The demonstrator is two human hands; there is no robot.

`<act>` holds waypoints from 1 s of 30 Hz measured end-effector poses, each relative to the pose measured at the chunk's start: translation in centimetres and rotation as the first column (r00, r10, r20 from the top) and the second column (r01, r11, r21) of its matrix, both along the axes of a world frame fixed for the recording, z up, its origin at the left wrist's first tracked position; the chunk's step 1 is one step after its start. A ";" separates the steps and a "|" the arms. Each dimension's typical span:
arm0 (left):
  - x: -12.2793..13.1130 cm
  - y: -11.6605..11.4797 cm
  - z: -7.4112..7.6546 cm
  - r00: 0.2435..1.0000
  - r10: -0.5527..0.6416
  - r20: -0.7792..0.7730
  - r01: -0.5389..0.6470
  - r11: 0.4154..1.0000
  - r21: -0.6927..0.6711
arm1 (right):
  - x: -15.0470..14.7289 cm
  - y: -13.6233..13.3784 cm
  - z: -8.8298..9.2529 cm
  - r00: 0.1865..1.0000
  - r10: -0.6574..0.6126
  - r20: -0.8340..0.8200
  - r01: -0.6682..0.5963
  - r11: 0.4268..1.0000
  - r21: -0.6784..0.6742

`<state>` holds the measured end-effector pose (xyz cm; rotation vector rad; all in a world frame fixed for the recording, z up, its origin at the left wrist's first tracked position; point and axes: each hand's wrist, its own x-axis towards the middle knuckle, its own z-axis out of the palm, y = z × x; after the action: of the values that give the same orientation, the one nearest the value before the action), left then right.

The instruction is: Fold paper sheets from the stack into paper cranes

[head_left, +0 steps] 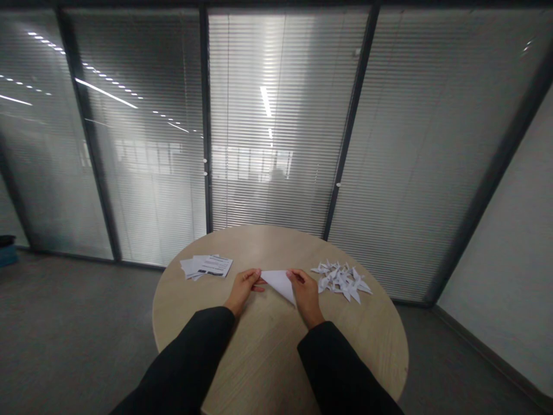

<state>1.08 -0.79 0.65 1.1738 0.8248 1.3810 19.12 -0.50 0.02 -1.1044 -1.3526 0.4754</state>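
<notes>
A white sheet of paper (280, 282), folded into a triangle, is held just above the table between my two hands. My left hand (245, 288) pinches its left corner between thumb and fingers. At the upper right corner, my right hand (305, 292) grips the paper with thumb and forefinger. The triangle's lower point reaches down beside my right palm, and part of that edge is hidden by the hand. To the right lies a heap of folded white paper cranes (343, 279). Left of my hands rest several loose paper sheets (211, 266), the top one printed.
The round wooden table (259, 357) has its far edge close to a glass partition with blinds (276, 190). A white wall (514, 248) stands on the right. A blue bin (7, 256) sits on the grey floor at the far left.
</notes>
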 end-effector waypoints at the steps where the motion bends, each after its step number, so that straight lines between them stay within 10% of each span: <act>1: 0.0 0.0 0.0 1.000 -0.001 0.005 0.001 1.000 0.000 | 0.0 0.0 0.0 1.000 -0.001 0.000 0.001 1.000 0.002; 19: -0.5 1.4 -0.7 0.982 0.185 0.025 -0.186 0.980 0.070 | -0.4 0.0 -0.5 0.962 0.260 0.080 -0.245 0.956 -0.159; 30: 0.2 -0.3 -0.1 0.991 -0.077 -0.113 0.076 0.997 -0.013 | -0.4 -0.5 0.0 0.977 0.207 0.046 -0.201 0.974 -0.104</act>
<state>1.26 -1.12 0.60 1.2735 0.8566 1.2558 18.73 -0.99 0.05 -1.0706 -1.5137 0.6723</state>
